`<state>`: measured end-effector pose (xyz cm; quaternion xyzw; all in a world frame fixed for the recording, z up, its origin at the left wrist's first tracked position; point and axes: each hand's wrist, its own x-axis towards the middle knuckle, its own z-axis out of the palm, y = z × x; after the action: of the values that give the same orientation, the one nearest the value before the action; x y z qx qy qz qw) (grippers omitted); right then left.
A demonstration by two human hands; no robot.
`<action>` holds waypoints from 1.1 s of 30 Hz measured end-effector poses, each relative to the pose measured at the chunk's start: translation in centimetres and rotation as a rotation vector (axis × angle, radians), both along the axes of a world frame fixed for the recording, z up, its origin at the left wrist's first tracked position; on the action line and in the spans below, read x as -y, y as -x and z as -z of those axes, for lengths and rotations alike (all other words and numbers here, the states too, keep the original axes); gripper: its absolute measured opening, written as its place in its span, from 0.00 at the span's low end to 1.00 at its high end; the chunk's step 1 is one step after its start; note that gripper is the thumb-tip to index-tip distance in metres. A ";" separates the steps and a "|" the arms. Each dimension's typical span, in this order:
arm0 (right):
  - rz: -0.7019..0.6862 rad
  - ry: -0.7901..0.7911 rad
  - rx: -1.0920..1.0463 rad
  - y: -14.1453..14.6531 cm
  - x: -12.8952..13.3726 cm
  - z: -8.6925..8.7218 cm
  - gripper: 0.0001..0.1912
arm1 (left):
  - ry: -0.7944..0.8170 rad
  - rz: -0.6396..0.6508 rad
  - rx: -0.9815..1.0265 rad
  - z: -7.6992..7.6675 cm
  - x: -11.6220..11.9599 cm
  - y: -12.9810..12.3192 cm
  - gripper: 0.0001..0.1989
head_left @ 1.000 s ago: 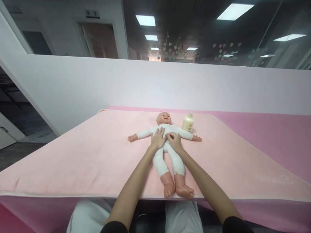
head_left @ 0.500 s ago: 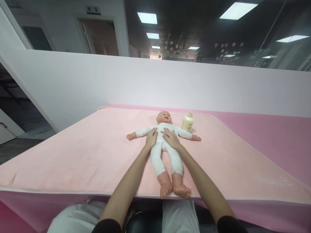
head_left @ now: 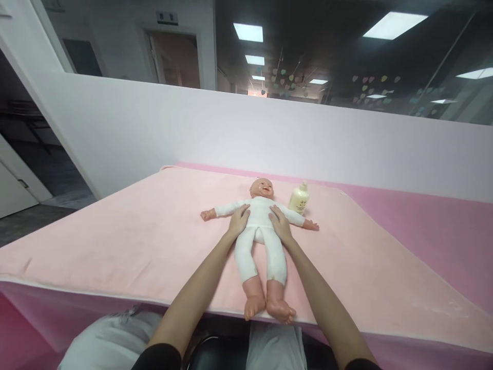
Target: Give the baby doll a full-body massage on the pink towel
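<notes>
A baby doll with a white cloth body lies on its back, head away from me and feet at the near edge. Its arms are spread out to both sides. My left hand rests along the left side of its torso, fingers stretched out. On the opposite side, my right hand lies flat against the torso, fingers extended. Neither hand grips anything. Beside the doll's head, to the right, stands a pale yellow pump bottle, partly behind the doll's arm.
A pink cloth covers the table, with a darker pink surface showing at the right. Behind it rises a white partition with glass above. A black chair is below the near edge.
My right hand has slid outward from the doll's belly to the right side of its torso. My left hand stays at the left side. The camera view has tilted slightly.
</notes>
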<state>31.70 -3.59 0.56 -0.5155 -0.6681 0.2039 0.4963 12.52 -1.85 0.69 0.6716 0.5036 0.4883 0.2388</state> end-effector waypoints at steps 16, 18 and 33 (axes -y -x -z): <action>0.042 -0.038 -0.056 0.2 0.0 0.2 0.24 | -0.008 -0.004 -0.032 0.0 -0.1 0.0 0.20; 0.042 -0.040 -0.056 0.2 0.0 0.2 0.25 | -0.012 0.001 -0.026 0.0 -0.2 0.0 0.20; 0.034 -0.047 -0.055 0.1 -0.1 0.4 0.26 | -0.040 -0.028 -0.035 -0.5 0.5 -0.1 0.19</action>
<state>31.55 -3.48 0.20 -0.5091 -0.6501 0.1938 0.5298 12.64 -2.30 1.19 0.6775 0.5074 0.4895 0.2094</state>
